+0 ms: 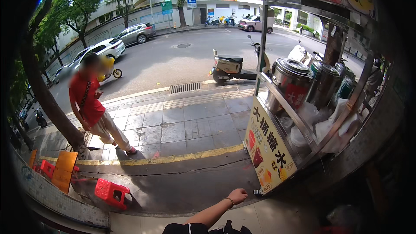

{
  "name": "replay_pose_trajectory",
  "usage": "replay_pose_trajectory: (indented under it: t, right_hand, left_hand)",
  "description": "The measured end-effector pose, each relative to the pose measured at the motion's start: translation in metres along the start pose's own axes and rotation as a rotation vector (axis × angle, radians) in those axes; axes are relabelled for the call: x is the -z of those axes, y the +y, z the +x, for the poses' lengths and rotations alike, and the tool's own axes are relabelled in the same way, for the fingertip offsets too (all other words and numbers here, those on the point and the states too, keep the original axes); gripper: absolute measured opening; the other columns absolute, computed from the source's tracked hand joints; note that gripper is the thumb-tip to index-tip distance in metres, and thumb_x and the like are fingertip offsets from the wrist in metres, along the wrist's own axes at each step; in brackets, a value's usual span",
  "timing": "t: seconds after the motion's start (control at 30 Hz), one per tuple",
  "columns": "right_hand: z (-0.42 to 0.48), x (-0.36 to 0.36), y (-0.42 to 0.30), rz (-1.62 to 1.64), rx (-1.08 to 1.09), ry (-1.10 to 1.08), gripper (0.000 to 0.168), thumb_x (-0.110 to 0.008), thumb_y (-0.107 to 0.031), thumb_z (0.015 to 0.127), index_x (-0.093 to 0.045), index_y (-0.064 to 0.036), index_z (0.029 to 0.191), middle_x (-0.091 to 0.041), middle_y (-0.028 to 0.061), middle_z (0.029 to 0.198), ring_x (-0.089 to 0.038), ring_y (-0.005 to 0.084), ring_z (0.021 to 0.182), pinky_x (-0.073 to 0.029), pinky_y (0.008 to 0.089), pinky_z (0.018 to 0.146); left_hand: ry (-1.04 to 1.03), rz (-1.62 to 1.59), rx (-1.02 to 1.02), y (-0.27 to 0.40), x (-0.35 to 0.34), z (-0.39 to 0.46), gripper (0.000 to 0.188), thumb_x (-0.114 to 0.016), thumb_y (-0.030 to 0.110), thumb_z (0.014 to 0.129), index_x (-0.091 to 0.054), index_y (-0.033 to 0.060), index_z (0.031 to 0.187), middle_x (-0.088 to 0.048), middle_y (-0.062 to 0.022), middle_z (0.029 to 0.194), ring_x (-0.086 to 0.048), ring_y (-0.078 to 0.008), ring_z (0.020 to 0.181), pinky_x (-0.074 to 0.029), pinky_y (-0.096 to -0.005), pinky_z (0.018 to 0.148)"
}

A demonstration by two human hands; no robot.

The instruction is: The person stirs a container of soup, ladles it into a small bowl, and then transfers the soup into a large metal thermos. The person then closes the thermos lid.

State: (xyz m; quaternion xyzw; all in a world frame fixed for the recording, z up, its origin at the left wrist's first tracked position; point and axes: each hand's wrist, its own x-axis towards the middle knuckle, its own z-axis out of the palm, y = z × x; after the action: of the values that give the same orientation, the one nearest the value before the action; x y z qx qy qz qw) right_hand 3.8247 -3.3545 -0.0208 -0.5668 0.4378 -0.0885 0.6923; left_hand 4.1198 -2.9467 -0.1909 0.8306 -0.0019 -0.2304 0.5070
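Note:
My left hand (239,196) is in front of me at the lower middle, with a beaded bracelet (230,202) on its wrist. Its fingers look loosely curled, with no object seen in them; the palm is hidden. Nearest to it, on the right, is the lower corner of a drinks cart's printed front panel (269,156), which the hand does not appear to touch. On the cart stand lidded steel barrels (291,71) beside clear plastic bags (300,126). My right hand is out of view.
A person in a red shirt (87,97) is on the tiled pavement at the left. Below are a red plastic stool (110,191) and an orange wooden board (64,170). A tree trunk (55,107) rises beside them. A parked scooter (230,66) stands at the kerb.

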Motion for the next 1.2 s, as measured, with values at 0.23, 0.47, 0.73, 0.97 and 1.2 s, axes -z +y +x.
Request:
replay_pose_trajectory:
  t: [0.23,0.47,0.73,0.97,1.2]
  right_hand:
    - [0.104,-0.026,-0.098,-0.072,0.101,-0.139,0.011,-0.059,-0.013,0.083,-0.053,-0.005,0.080,-0.061,0.0094,0.064,-0.046,0.0076,0.043,-0.032,0.0198,0.038]
    - [0.185,-0.027,-0.208,-0.137,0.211,-0.407,0.010,-0.061,-0.010,0.082,-0.057,-0.001,0.080,-0.063,0.0099,0.067,-0.044,0.0042,0.046,-0.032,0.0170,0.041]
    - [0.279,-0.081,-0.335,-0.375,0.379,-0.619,0.015,-0.063,-0.014,0.082,-0.058,0.000,0.083,-0.064,0.0087,0.068,-0.044,0.0026,0.048,-0.033,0.0169,0.043]
    - [0.343,-0.146,-0.418,-0.491,0.426,-0.680,0.016,-0.062,-0.014,0.084,-0.057,0.000,0.083,-0.063,0.0104,0.068,-0.042,0.0027,0.044,-0.032,0.0167,0.041]
    - [0.420,-0.242,-0.463,-0.503,0.390,-0.908,0.020,-0.065,-0.017,0.082,-0.057,0.000,0.083,-0.062,0.0099,0.067,-0.048,0.0041,0.047,-0.031,0.0159,0.040]
  left_hand:
    - [-0.119,-0.209,0.017,0.082,-0.086,0.016,0.025,-0.059,0.020,0.079,-0.063,-0.0013,0.092,-0.065,-0.0101,0.079,-0.062,-0.0157,0.071,-0.050,-0.0296,0.066]
    - [-0.172,-0.155,0.243,0.124,-0.159,0.012,0.027,-0.060,0.020,0.082,-0.061,-0.0025,0.096,-0.066,-0.0090,0.081,-0.061,-0.0127,0.071,-0.050,-0.0266,0.065]
    - [-0.026,-0.224,0.289,0.184,-0.177,0.044,0.024,-0.059,0.016,0.085,-0.059,-0.0035,0.101,-0.065,-0.0101,0.088,-0.063,-0.0171,0.081,-0.051,-0.0283,0.069]
    - [-0.170,-0.132,0.058,0.228,-0.224,0.157,0.030,-0.062,0.022,0.081,-0.061,0.0004,0.102,-0.067,-0.0091,0.086,-0.063,-0.0147,0.077,-0.049,-0.0268,0.072]
    - [-0.111,-0.381,-0.010,0.307,-0.226,0.204,0.026,-0.058,0.020,0.088,-0.057,0.0008,0.106,-0.064,-0.0071,0.093,-0.061,-0.0122,0.082,-0.050,-0.0246,0.072]
